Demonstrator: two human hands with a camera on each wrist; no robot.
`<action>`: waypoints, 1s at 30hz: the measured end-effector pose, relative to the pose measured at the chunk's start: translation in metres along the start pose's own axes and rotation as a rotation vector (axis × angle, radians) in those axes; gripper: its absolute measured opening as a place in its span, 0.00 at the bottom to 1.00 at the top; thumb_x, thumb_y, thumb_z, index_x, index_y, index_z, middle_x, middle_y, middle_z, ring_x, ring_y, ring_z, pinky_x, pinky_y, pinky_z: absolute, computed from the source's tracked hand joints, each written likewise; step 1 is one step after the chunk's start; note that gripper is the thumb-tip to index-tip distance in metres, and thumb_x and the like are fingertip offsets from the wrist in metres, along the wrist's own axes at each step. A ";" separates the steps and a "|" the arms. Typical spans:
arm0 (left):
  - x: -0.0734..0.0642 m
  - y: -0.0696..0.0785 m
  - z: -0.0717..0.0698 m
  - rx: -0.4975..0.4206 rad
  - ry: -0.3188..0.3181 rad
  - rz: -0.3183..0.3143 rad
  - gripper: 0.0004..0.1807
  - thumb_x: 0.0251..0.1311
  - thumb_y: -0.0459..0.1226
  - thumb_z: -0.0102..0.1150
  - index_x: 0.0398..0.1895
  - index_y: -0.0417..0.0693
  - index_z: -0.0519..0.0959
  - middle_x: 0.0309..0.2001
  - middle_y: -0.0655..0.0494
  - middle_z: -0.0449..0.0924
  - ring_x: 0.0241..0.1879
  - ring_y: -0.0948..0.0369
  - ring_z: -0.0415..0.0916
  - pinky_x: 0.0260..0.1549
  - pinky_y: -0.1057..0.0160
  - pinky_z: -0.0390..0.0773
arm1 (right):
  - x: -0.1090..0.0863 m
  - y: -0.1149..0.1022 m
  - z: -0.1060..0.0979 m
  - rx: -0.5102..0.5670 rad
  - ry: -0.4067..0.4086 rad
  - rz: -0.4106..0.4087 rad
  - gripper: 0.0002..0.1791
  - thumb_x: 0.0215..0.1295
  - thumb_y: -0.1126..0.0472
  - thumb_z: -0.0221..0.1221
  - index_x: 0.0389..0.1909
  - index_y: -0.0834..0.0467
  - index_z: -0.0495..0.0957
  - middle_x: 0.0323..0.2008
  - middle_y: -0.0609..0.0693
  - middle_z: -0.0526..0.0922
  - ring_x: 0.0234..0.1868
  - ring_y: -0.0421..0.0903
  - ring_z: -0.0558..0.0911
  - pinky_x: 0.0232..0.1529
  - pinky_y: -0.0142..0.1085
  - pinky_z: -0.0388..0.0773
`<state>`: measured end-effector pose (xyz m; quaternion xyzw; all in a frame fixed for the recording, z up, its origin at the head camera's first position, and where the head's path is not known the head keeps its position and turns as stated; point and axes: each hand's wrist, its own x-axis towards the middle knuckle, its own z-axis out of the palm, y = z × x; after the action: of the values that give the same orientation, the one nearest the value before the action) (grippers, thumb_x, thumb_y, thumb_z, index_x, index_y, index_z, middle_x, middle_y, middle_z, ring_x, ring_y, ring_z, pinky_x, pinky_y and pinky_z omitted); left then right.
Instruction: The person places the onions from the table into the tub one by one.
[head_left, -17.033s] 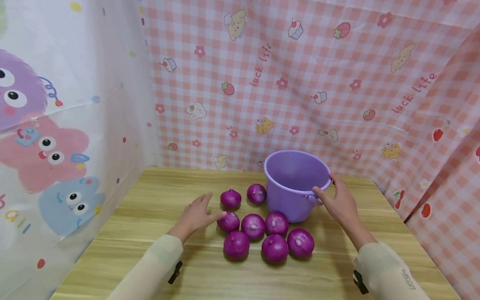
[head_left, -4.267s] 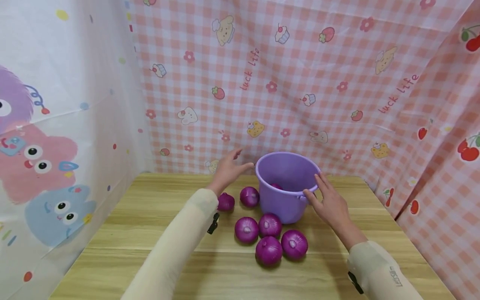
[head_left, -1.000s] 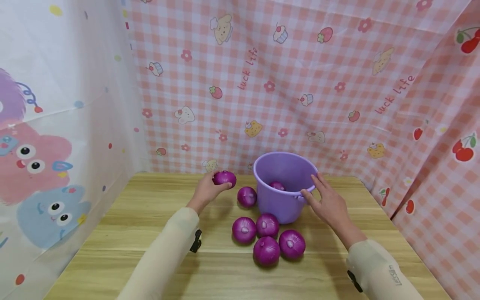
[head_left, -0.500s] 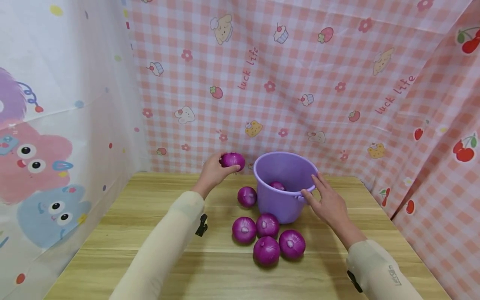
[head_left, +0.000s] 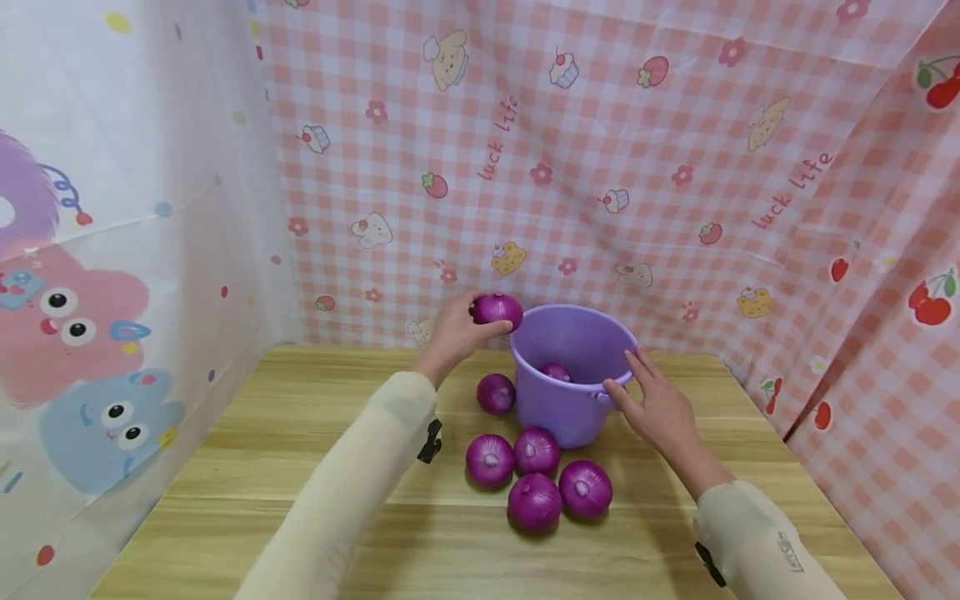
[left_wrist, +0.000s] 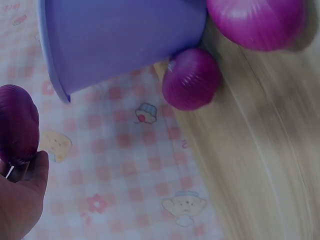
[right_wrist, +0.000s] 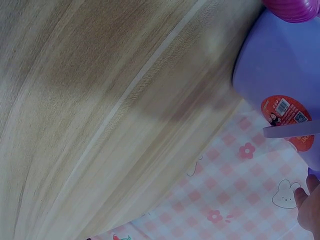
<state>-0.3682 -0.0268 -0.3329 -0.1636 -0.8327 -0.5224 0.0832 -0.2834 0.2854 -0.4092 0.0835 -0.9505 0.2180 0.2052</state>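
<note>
In the head view, my left hand (head_left: 455, 333) grips a purple-red onion (head_left: 498, 310) between thumb and fingers, raised at the left of the bucket's rim. The left wrist view catches the same onion (left_wrist: 18, 125) at its left edge, apart from the bucket wall. The purple bucket (head_left: 562, 408) stands upright on the table, and one onion (head_left: 556, 372) shows inside it. On the bucket's right side rests my right hand (head_left: 660, 408), its extended fingers and thumb touching the rim near the handle joint. The right wrist view shows only part of that hand (right_wrist: 311, 207).
Several onions lie on the wooden table (head_left: 300, 467): one onion (head_left: 496, 393) beside the bucket's left wall, the others, including a front onion (head_left: 534, 502), grouped before it. A checked pink curtain (head_left: 420, 250) hangs behind the table, and a white printed curtain (head_left: 187, 275) at the left.
My left hand has picked up the onion from left of the bucket, lifted it and carried it right to the rim. Earlier, more onions lay on the table. My right hand stays at the bucket.
</note>
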 end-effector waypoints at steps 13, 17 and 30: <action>0.001 0.024 0.036 -0.016 -0.067 0.042 0.33 0.55 0.44 0.73 0.62 0.42 0.74 0.54 0.48 0.78 0.51 0.54 0.78 0.51 0.59 0.80 | 0.000 0.001 0.000 0.004 -0.018 0.018 0.42 0.72 0.36 0.48 0.74 0.62 0.60 0.76 0.61 0.54 0.68 0.69 0.64 0.58 0.67 0.67; 0.000 0.030 0.049 0.013 -0.087 0.051 0.33 0.55 0.44 0.73 0.63 0.42 0.73 0.55 0.47 0.78 0.52 0.54 0.78 0.53 0.58 0.80 | 0.000 0.001 0.000 0.005 -0.020 0.019 0.42 0.72 0.36 0.48 0.74 0.62 0.60 0.76 0.61 0.54 0.68 0.69 0.63 0.58 0.67 0.67; -0.003 0.036 0.072 0.074 -0.138 0.062 0.38 0.55 0.46 0.73 0.68 0.45 0.70 0.59 0.48 0.77 0.56 0.54 0.76 0.55 0.57 0.78 | 0.000 0.000 0.000 0.006 -0.030 0.014 0.42 0.72 0.36 0.48 0.74 0.62 0.59 0.76 0.61 0.53 0.69 0.70 0.63 0.59 0.68 0.66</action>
<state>-0.3504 0.0519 -0.3356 -0.2220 -0.8497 -0.4759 0.0476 -0.2837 0.2854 -0.4090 0.0808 -0.9533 0.2210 0.1892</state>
